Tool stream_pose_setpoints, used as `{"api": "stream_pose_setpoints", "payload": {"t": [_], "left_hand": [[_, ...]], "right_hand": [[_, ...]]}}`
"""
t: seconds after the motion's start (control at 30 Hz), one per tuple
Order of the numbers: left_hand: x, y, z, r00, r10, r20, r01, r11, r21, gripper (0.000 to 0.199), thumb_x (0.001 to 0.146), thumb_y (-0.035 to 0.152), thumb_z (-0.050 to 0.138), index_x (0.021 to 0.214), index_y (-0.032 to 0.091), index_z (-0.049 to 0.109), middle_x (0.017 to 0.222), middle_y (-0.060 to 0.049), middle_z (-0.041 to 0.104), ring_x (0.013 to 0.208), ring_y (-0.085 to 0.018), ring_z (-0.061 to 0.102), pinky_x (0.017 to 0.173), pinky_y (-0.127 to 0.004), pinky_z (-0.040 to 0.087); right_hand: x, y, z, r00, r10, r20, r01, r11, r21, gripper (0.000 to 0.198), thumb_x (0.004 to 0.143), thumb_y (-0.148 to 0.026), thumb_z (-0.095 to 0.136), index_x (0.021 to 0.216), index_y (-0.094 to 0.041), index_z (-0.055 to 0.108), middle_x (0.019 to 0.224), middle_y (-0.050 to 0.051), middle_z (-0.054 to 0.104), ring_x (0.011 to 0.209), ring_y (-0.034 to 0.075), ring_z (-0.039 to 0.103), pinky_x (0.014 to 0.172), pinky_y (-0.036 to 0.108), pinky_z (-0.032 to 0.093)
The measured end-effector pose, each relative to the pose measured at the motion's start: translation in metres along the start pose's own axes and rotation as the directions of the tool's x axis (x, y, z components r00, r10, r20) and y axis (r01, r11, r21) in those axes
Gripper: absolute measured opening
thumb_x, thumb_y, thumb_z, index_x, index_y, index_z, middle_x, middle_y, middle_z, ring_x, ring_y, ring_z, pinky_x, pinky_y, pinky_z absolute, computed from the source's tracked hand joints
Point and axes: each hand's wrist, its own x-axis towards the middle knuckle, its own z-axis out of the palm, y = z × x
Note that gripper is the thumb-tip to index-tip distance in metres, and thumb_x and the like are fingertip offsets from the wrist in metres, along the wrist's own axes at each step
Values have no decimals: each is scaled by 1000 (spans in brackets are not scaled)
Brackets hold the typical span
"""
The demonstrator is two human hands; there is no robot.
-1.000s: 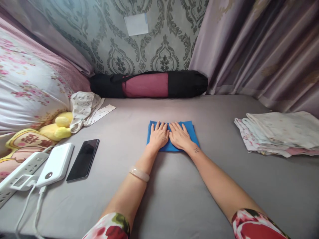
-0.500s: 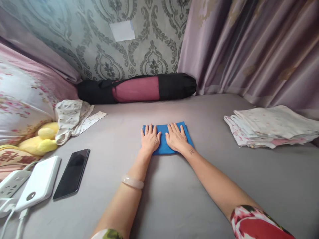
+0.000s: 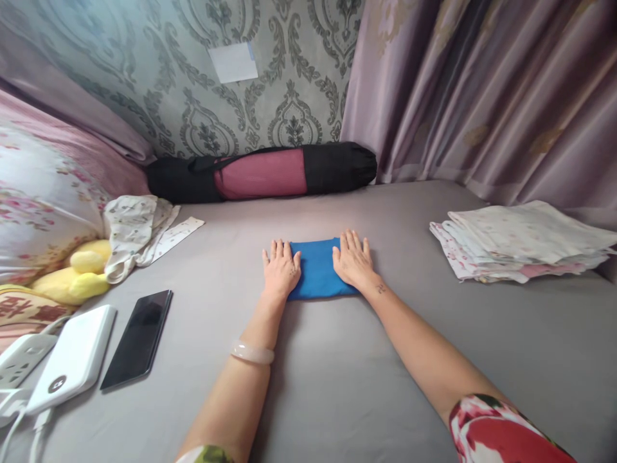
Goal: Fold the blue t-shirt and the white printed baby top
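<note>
A blue folded cloth (image 3: 317, 270) lies flat on the grey bed sheet (image 3: 318, 360) in front of me. My left hand (image 3: 282, 267) rests flat over its left edge, fingers stretched out and pointing away from me. Across from it, my right hand (image 3: 355, 260) lies flat over the right edge with its fingers spread. Neither hand grips anything. The cloth's two side edges are partly hidden under my palms, while its middle shows smooth between them.
A stack of folded light cloths (image 3: 520, 241) sits at the right. To the left are a black phone (image 3: 137, 339), a white power bank (image 3: 72, 360), a power strip (image 3: 24, 360), a crumpled printed cloth (image 3: 139, 231) and a yellow plush toy (image 3: 72, 283). A long black-and-maroon bag (image 3: 263, 172) lies along the wall.
My hands have slid apart from on top of the blue cloth to its left and right edges, uncovering more of its middle. The view has shifted slightly.
</note>
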Motion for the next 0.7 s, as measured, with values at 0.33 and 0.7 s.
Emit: {"api": "stream_pose_setpoints", "payload": {"t": [0.33, 0.7], "left_hand": [[2, -1, -1, 990, -19, 139, 22, 1000, -22, 68, 98, 47, 21, 150, 4, 29, 156, -17, 29, 147, -31, 22, 119, -51, 18], [-21, 12, -20, 997, 49, 57, -47, 998, -32, 65, 98, 46, 24, 145, 3, 38, 155, -21, 30, 146, -32, 22, 118, -51, 19]], "right_hand": [[1, 4, 7, 998, 36, 58, -35, 999, -20, 61, 98, -33, 23, 149, 0, 30, 157, 16, 29, 146, 28, 21, 119, 47, 13], [-14, 9, -4, 995, -43, 90, 41, 999, 21, 64, 98, -36, 20, 151, 0, 25, 159, 16, 23, 147, 28, 17, 120, 48, 12]]}}
